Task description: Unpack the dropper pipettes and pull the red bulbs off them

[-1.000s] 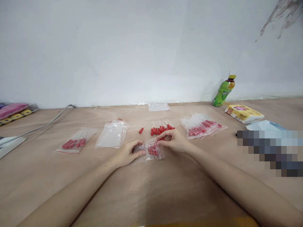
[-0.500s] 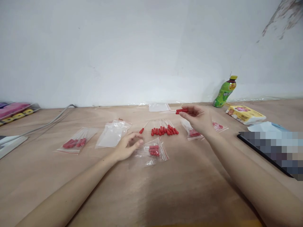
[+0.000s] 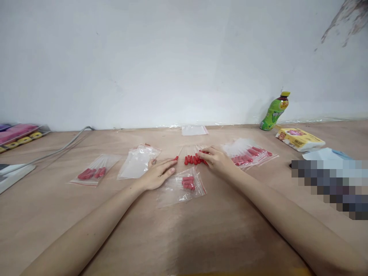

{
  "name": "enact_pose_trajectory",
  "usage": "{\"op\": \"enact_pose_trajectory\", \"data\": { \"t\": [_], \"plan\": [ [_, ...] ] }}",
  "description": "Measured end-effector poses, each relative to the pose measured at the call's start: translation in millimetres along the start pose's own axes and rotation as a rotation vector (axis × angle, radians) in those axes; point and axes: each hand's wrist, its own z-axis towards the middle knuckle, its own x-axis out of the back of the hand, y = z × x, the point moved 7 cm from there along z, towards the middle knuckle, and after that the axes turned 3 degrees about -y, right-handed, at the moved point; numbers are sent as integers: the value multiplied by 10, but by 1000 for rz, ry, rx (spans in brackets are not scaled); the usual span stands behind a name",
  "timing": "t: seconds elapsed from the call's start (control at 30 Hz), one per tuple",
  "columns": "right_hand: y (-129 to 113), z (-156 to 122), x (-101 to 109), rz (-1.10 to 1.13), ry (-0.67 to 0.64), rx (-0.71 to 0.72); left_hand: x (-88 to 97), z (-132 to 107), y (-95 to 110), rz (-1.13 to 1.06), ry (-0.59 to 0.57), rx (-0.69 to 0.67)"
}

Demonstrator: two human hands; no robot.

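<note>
My left hand [image 3: 159, 174] lies flat and open on the wooden table [image 3: 184, 234], fingers stretched toward a single red-bulbed dropper [image 3: 176, 157]. My right hand [image 3: 216, 161] rests on the right end of a row of loose red-bulbed droppers [image 3: 192, 159], its fingers curled and pressed together on them. Just in front of both hands lies a small clear zip bag [image 3: 184, 186] with a few droppers inside; neither hand touches it.
A pile of filled bags [image 3: 248, 154] lies right of my right hand. Empty bags [image 3: 138, 161] and one filled bag [image 3: 92, 172] lie to the left. A green bottle [image 3: 274, 111], a yellow packet [image 3: 299, 138], a grey cable [image 3: 57, 147] and a blurred patch also show.
My right hand, raised with droppers near the right pile half a second ago, has come down onto the loose row. My left hand let go of the zip bag and flattened on the table.
</note>
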Motion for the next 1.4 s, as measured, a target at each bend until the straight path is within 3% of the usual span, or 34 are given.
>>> {"op": "enact_pose_trajectory", "data": {
  "t": [0.17,0.23,0.3,0.43,0.57,0.8,1.07,1.23,1.4],
  "plan": [
    [-64,-3,130,-39,14,-77,9,-34,102,-27,2,-55],
    [-58,-15,201,43,40,-152,58,-68,147,-18,66,-66],
    [-82,-26,207,187,-15,-183,88,-119,208,-21,116,-92],
    [-312,-48,150,364,-219,-18,47,-242,335,-88,125,-156],
    [-466,-83,120,340,-265,97,-11,-317,408,-149,138,-196],
    [-541,-116,9,566,-262,90,-93,-282,331,-231,167,-107],
    [-531,-81,-96,518,-387,-126,-80,-287,339,-215,172,-111],
    [-523,-92,-98,690,-423,-213,-99,-281,341,-288,113,-90],
    [-588,-68,-56,694,-424,-151,-110,-282,336,-328,93,-76]
  ]
}}
